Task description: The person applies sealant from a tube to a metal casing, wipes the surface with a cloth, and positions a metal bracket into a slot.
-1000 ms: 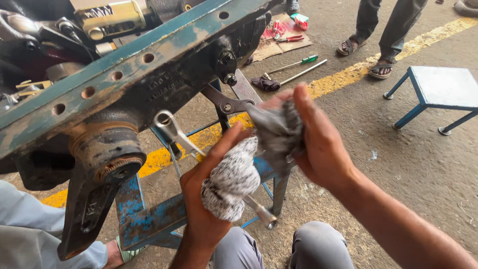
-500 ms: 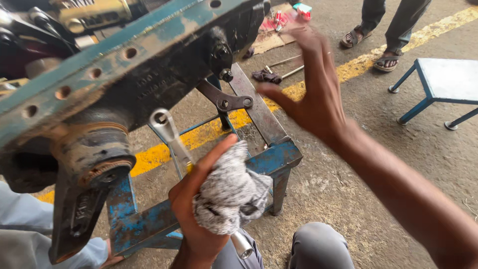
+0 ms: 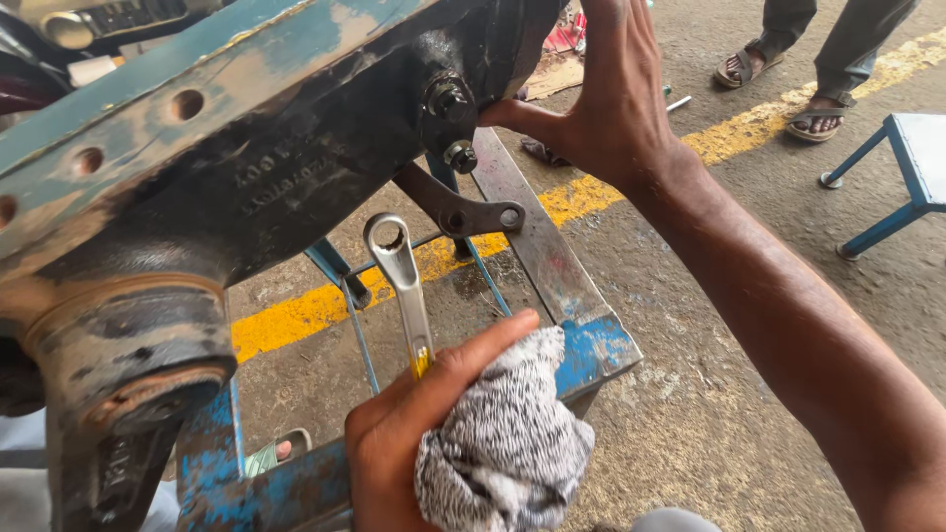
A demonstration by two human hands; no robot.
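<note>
Fingers [image 3: 473,360] of the left hand [image 3: 394,443] are clamping a speckled grey cloth rag [image 3: 507,443] and a silver ring spanner [image 3: 402,286] pointing upward. Farther off, the right hand [image 3: 611,99], fingers spread wide, is bracing the greasy blue-and-black metal axle housing [image 3: 276,167] beside its dark bolts [image 3: 451,108]; seating the ring squarely would probably prevent slipping.

One wrench [image 3: 401,286], one rag [image 3: 507,443], two hands [image 3: 616,94].

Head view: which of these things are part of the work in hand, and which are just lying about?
In hand:
- left hand holding ring spanner and speckled rag
- right hand pressed on the dark axle housing
- bolts beside its thumb
- blue stand beneath

Lying about:
- blue stool
- tool on the floor
- another person's sandalled feet
</note>
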